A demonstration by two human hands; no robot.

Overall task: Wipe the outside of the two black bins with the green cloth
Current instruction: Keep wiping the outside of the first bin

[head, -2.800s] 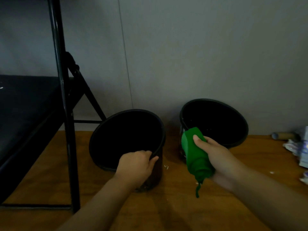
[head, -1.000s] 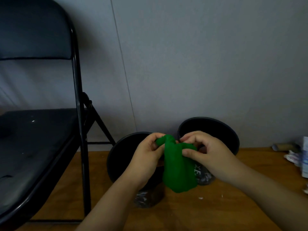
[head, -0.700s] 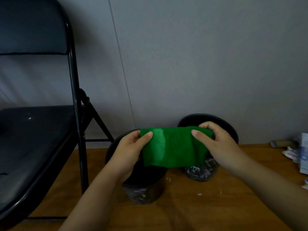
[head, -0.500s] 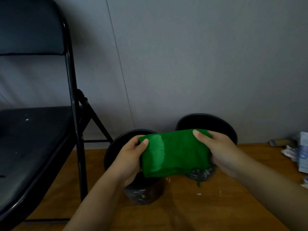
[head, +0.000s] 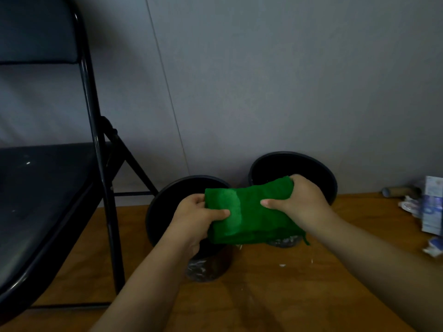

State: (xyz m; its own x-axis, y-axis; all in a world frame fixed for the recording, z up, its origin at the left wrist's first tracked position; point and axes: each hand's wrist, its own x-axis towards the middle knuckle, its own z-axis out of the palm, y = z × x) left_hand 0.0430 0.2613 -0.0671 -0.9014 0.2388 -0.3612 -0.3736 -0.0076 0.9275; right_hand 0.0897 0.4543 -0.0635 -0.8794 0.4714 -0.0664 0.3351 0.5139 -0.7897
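Both my hands are now on the green cloth [head: 251, 216], held in the air over and between the two black bins, not touching either wall. A second ago it is a bunched wad pinched at its top; it then opens flat between my hands, and it is now doubled over into a thick pad with a stray thread hanging off its lower right corner. My left hand [head: 196, 219] pinches the left edge, thumb on the near face and fingers curled behind. My right hand [head: 299, 202] grips the right end, thumb laid across the near face and fingers wrapped over the top. The left bin [head: 158, 212] stands nearer me on the wooden floor [head: 287, 295], beside the black folding chair [head: 100, 164]; the right bin [head: 328, 180] stands farther back against the grey wall [head: 263, 80]. My left hand is no longer on the left bin's rim, so neither bin is steadied. Judgement: the cloth is made ready, wiping has not begun, and both outer walls remain to be done. Pale specks lie on the floor near the bin bases.
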